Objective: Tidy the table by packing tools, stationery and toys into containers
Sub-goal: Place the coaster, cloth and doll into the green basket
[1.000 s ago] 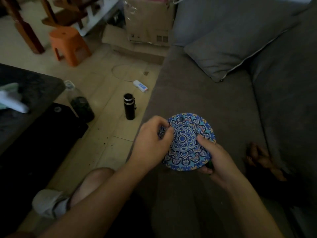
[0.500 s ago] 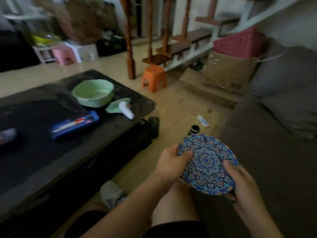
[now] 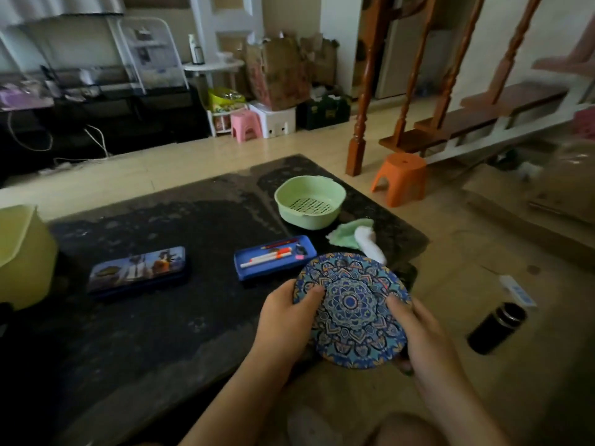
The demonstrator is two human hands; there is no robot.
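I hold a round blue container with a mandala-patterned lid (image 3: 352, 312) in both hands, above the near right corner of the dark table (image 3: 161, 317). My left hand (image 3: 286, 320) grips its left rim with the thumb on the lid. My right hand (image 3: 418, 333) grips the right rim, thumb on top. On the table lie an open blue pencil tray (image 3: 273, 256) with pens, a closed printed pencil case (image 3: 138, 272), a pale green colander bowl (image 3: 309, 205) and a green and white cloth (image 3: 357, 238).
A yellow-green bin (image 3: 22, 255) stands at the table's left edge. On the floor to the right are a black flask (image 3: 497, 326), a white power strip (image 3: 518, 289) and an orange stool (image 3: 401, 177). Wooden stair posts (image 3: 359, 123) rise behind. My knee (image 3: 405, 429) is at the bottom.
My view has swung left from the sofa to the table. Both hands carried the round patterned container along, from over the sofa seat to the table's near right corner.
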